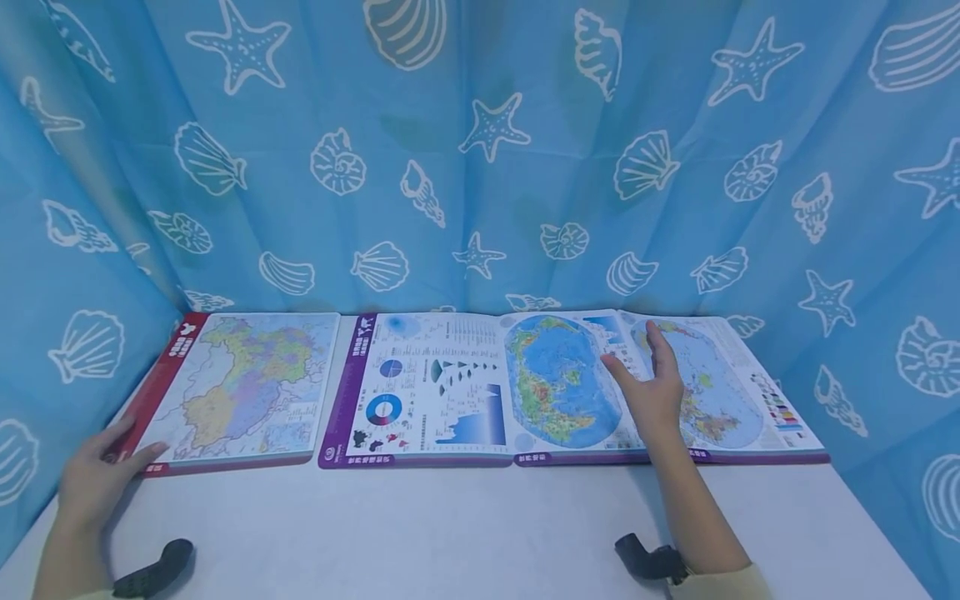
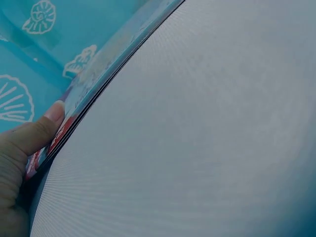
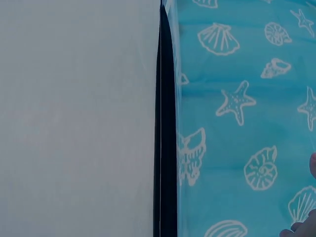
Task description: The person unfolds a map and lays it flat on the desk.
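My left hand (image 1: 97, 479) grips the lower left corner of a red-bordered map (image 1: 255, 392), thumb on top. In the left wrist view that thumb (image 2: 42, 131) lies on the map's printed face; the other fingers are hidden. To the right is a purple-bordered world geography chart (image 1: 427, 375), with a world relief map (image 1: 562, 379) beside it. Over the rightmost world map (image 1: 723, 392) my right hand (image 1: 656, 392) is raised, thumb and fingers spread, holding nothing. Only bits of right fingertips (image 3: 303, 227) show at the right wrist view's edge.
The maps lie in a row along the back of a white table (image 1: 420, 533). A blue curtain (image 1: 495, 192) with white shells and starfish hangs behind and at both sides. Black curved devices are worn at the left wrist (image 1: 153, 571) and right wrist (image 1: 648, 558).
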Tool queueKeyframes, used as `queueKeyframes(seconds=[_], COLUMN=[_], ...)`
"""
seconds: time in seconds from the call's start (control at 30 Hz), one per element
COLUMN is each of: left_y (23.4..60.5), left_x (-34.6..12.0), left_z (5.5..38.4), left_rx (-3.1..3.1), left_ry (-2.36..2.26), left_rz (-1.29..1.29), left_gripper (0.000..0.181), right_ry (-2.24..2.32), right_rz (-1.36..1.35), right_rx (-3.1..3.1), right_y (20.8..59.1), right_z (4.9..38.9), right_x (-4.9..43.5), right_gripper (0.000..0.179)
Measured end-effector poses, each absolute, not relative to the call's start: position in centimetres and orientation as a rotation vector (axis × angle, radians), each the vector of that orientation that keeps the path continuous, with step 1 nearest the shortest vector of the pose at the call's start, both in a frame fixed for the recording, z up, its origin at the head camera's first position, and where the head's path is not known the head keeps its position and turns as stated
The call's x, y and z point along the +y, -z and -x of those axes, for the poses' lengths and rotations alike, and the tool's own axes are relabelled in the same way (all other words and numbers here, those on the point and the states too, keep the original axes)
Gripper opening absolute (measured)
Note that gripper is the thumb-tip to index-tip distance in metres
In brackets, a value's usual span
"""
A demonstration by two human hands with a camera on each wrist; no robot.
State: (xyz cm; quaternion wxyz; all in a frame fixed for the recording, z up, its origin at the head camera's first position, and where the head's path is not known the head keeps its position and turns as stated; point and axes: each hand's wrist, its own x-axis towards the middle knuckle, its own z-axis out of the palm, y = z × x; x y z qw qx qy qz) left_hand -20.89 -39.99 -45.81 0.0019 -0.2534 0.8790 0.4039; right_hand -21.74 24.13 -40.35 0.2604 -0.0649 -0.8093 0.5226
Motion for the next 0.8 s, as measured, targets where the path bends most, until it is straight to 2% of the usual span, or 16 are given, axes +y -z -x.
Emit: queueKeyframes(seconds=[0.8], left_y=[46.3], left_x=[-40.0], left_z=[20.7], left_rx=[2.798], left_ry=[-1.273], left_rz=[0.767], left_gripper=[0.089], right_ry=[-1.494], right_rz=[-0.087], right_rx=[-2.308], right_y=[40.1], right_z=[23.5], right_x=[13.7], right_gripper=[0.081])
